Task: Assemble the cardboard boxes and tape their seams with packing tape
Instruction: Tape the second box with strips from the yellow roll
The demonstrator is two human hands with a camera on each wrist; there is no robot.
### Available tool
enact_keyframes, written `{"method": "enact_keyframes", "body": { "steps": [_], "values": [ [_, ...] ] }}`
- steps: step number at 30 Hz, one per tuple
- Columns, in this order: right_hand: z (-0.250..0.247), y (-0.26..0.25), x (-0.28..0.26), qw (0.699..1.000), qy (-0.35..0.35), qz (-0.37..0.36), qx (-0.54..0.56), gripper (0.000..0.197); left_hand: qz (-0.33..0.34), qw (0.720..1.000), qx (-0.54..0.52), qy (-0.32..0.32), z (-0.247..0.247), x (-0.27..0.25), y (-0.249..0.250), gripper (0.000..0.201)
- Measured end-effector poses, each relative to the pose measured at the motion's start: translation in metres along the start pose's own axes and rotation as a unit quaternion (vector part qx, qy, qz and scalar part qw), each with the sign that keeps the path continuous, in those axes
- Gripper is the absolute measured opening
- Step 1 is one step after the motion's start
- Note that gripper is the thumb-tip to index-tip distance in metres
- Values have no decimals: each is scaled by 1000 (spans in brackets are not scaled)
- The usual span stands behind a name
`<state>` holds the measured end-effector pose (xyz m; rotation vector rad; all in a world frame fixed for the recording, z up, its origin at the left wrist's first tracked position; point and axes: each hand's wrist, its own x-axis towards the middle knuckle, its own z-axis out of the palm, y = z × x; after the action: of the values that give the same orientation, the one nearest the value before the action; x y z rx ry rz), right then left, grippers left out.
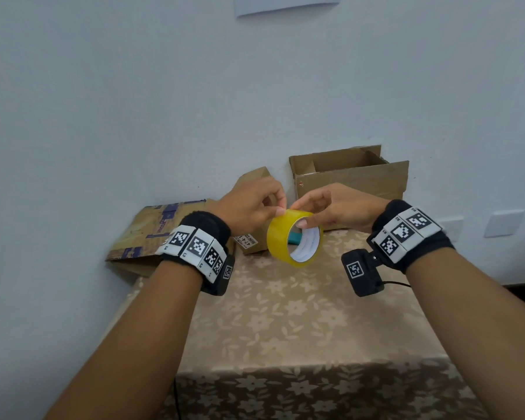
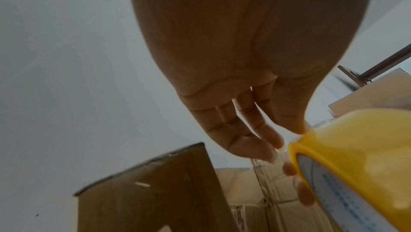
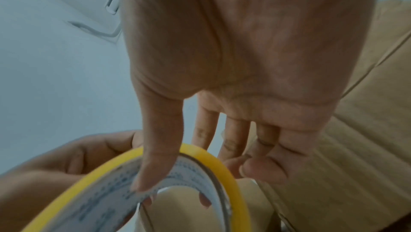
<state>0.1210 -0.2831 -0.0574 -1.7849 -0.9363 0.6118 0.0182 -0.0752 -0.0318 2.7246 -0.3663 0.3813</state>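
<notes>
Both our hands hold one roll of yellow packing tape (image 1: pixel 294 237) in the air above the table (image 1: pixel 300 313). Our right hand (image 1: pixel 335 207) grips the roll's top edge: the thumb is hooked inside the white cardboard core and the other fingers (image 3: pixel 233 141) lie over the outer yellow band, as the right wrist view shows. Our left hand (image 1: pixel 249 204) meets the roll from the other side, its thumb and fingertips pressed together at the upper rim of the roll; whether they pinch a loose end of tape we cannot tell. In the left wrist view the remaining fingers (image 2: pixel 244 130) of that hand are nearly straight and close together.

The table wears a beige cloth with a flower pattern. At its far side, near the pale wall (image 1: pixel 164 101), an open cardboard box (image 1: pixel 349 177) stands upright with its flaps raised. To its left stands a smaller box (image 1: pixel 253 183), partly hidden behind our left hand, and further left a flattened box (image 1: pixel 146 234) with purple print.
</notes>
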Motion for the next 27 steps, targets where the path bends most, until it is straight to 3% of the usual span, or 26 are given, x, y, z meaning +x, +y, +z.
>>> {"method": "enact_keyframes", "body": {
  "steps": [7, 15, 21, 27],
  "values": [
    [10, 13, 7, 999, 33, -33, -19, 40, -29, 999, 13, 28, 10, 3, 3, 8],
    [13, 25, 14, 995, 80, -22, -56, 42, -51, 996, -29, 65, 15, 5, 5, 7],
    [13, 24, 20, 993, 101, -28, -48, 36, -28, 988, -53, 141, 12, 6, 13, 5],
    [15, 28, 19, 993, 109, -21, -50, 30, -33, 988, -70, 136, 10, 6, 13, 8]
  ]
}}
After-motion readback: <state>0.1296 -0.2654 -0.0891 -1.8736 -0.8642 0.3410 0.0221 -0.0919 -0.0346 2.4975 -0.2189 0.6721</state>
